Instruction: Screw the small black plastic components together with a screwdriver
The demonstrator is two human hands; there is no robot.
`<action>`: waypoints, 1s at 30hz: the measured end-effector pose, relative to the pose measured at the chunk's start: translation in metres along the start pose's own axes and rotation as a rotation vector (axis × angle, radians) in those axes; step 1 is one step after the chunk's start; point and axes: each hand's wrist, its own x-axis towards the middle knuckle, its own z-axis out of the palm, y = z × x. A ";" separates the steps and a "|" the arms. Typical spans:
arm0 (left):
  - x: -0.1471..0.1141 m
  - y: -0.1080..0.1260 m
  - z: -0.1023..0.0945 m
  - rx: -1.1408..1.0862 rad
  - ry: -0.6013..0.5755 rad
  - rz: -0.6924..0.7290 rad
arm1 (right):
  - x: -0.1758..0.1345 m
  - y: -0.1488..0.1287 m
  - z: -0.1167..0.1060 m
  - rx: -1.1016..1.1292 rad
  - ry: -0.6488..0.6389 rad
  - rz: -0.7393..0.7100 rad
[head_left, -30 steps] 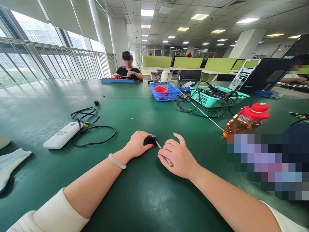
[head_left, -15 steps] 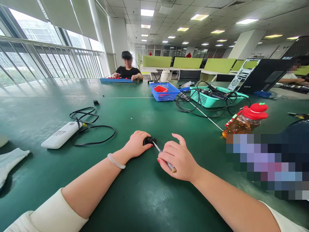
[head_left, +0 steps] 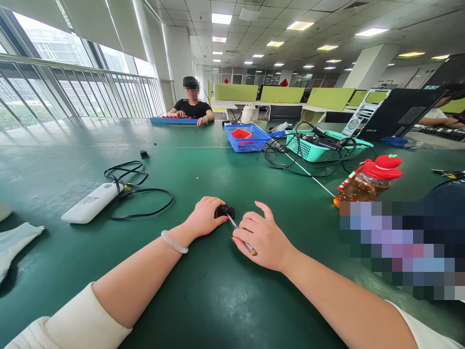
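My left hand (head_left: pixel 208 216) is closed on a small black block-shaped part (head_left: pixel 225 211), holding it down on the green table. The thumb presses its near side, and the part's exact kind is too small to make out. In my right hand (head_left: pixel 267 237) is a slim screwdriver (head_left: pixel 249 247) with a shiny shaft and a tan handle end. Its shaft slants up and left, the tip at the black part's near face. My right index finger is raised off the tool, while the other fingers wrap around it.
A white power bank (head_left: pixel 92 202) with a looped black cable (head_left: pixel 160 213) lies to the left. Beyond are a small black piece (head_left: pixel 144 154), a blue basket (head_left: pixel 250 143) and a teal basket (head_left: pixel 312 154) with cables. A red-lidded bottle (head_left: pixel 372 180) stands right. A person (head_left: pixel 192 109) sits opposite.
My right hand has shifted slightly left with the screwdriver, whose tip has moved a little left and down on the black part. My left hand stays nearly still.
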 end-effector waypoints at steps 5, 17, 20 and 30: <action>0.000 0.001 -0.001 0.004 -0.006 -0.011 | 0.000 -0.001 0.000 0.015 0.011 0.019; 0.000 0.002 -0.002 0.031 -0.017 -0.027 | 0.000 0.003 0.003 0.071 0.075 0.144; 0.000 0.003 -0.002 0.021 -0.010 -0.023 | -0.001 0.006 0.006 0.092 0.068 0.188; -0.001 0.001 -0.002 -0.020 0.009 0.015 | 0.000 0.007 0.005 0.222 0.084 0.325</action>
